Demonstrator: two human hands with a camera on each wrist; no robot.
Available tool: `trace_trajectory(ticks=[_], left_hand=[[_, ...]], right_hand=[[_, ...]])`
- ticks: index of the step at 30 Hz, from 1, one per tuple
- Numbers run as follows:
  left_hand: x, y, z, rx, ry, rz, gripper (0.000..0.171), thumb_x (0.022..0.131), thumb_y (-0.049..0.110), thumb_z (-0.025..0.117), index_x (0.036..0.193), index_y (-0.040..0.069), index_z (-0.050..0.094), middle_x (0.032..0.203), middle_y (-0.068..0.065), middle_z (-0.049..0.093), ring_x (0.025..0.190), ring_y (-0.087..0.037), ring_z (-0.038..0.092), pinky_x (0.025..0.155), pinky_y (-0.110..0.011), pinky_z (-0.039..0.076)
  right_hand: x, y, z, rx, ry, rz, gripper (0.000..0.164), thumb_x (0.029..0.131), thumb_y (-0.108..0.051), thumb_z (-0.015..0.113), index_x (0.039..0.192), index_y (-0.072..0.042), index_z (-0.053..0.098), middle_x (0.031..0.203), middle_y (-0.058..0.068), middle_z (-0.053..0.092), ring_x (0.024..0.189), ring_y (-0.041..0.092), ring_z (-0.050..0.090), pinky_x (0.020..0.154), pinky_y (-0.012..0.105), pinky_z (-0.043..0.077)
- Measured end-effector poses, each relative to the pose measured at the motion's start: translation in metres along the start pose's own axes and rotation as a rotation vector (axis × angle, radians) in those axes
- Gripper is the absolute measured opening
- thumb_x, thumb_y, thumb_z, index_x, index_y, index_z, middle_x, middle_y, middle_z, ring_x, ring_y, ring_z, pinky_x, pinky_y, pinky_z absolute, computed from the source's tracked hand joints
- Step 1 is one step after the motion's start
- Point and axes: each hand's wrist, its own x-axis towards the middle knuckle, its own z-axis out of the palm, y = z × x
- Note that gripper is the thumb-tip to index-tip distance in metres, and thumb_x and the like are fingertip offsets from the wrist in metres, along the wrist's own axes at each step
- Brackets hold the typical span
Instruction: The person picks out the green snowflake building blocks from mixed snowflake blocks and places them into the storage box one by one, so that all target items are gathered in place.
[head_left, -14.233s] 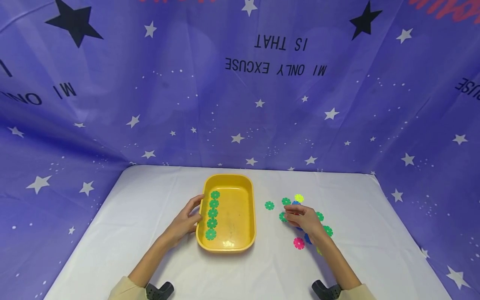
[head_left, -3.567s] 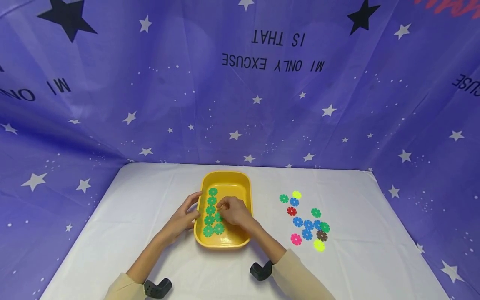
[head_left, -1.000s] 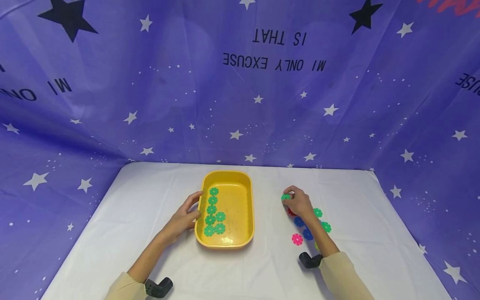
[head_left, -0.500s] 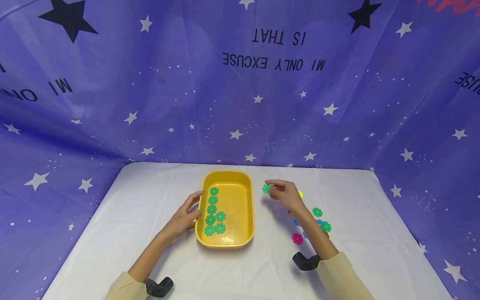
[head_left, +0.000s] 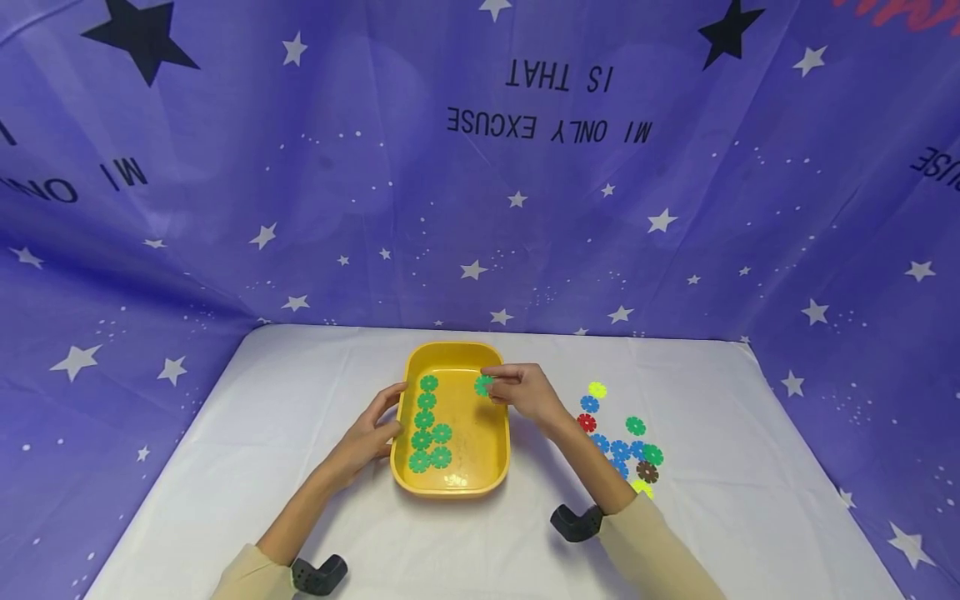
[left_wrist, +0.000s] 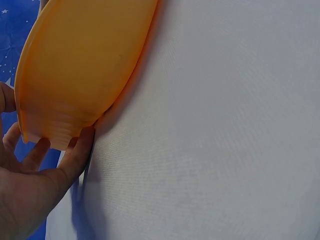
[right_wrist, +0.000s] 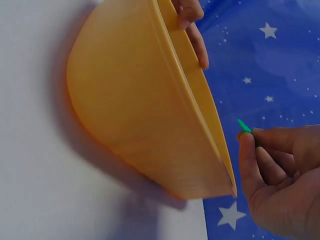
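Between thumb and fingers, my right hand pinches a green plastic snowflake disc above the far right part of a yellow tray. The right wrist view shows this disc edge-on, just off the tray's rim. My left hand holds the tray's left side. In the left wrist view its fingers lie against the tray wall. Inside the tray, several green discs form a column along the left wall. Two more green discs lie beside its near end.
Right of the tray, loose discs lie on the white cloth: several blue ones, a red one, a brown one, yellow ones and green ones. A purple star-patterned curtain stands behind the table.
My right hand has picked up a green disc from the loose discs and carried it left to above the tray. The left hand stays at the tray. Earlier, two green discs joined the column.
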Motion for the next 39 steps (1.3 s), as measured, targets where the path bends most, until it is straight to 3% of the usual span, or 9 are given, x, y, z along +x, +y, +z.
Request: trace_trajectory(ticks=[6,11,16,22,26,39], left_hand=[[0.0,0.0,0.001,-0.007,-0.004,0.001,0.073,0.087,0.001,0.053,0.154,0.02,0.032,0.162,-0.016,0.018,0.133,-0.044,0.041,0.091,-0.049,0.054],[0.0,0.0,0.001,-0.003,-0.005,0.001,0.072,0.088,0.001,0.052,0.155,0.02,0.031,0.162,-0.016,0.017,0.133,-0.044,0.041,0.092,-0.049,0.054],[0.0,-0.001,0.001,-0.004,-0.005,0.002,0.072,0.088,0.001,0.052,0.155,0.02,0.031,0.162,-0.016,0.017,0.132,-0.044,0.042,0.091,-0.049,0.054],[0.0,0.0,0.001,-0.002,-0.004,-0.01,0.073,0.088,0.0,0.052,0.155,0.02,0.031,0.162,-0.017,0.016,0.133,-0.044,0.042,0.092,-0.049,0.054],[0.0,0.0,0.0,-0.006,-0.004,-0.009,0.072,0.088,0.0,0.052,0.155,0.02,0.031,0.162,-0.016,0.017,0.133,-0.044,0.041,0.092,-0.049,0.054],[0.001,-0.001,-0.001,0.002,-0.006,-0.006,0.073,0.088,0.002,0.051,0.155,0.02,0.03,0.161,-0.016,0.018,0.132,-0.043,0.043,0.091,-0.048,0.054]], right_hand=[[0.007,-0.002,0.017,0.013,-0.017,-0.018,0.031,0.091,0.008,0.061,0.122,0.009,0.066,0.112,0.02,0.07,0.094,0.031,0.069,0.088,0.046,0.056],[0.011,0.0,0.03,-0.02,-0.055,-0.032,0.031,0.091,0.009,0.06,0.121,0.011,0.065,0.107,0.018,0.07,0.093,0.037,0.067,0.087,0.048,0.056],[0.015,0.002,0.042,-0.121,-0.056,-0.031,0.033,0.088,0.008,0.062,0.12,0.006,0.068,0.094,0.011,0.069,0.081,0.029,0.067,0.079,0.043,0.059],[0.018,0.004,0.053,-0.283,-0.057,-0.02,0.032,0.087,0.005,0.064,0.117,0.0,0.072,0.095,0.006,0.068,0.084,0.021,0.063,0.065,0.026,0.054],[0.021,0.006,0.058,-0.333,-0.05,-0.009,0.032,0.085,0.005,0.065,0.114,-0.002,0.074,0.092,0.005,0.067,0.076,0.015,0.059,0.058,0.022,0.049],[0.033,0.018,0.071,-0.576,-0.018,0.013,0.032,0.079,0.006,0.064,0.106,-0.005,0.077,0.082,0.0,0.063,0.078,0.016,0.054,0.064,0.024,0.046]])
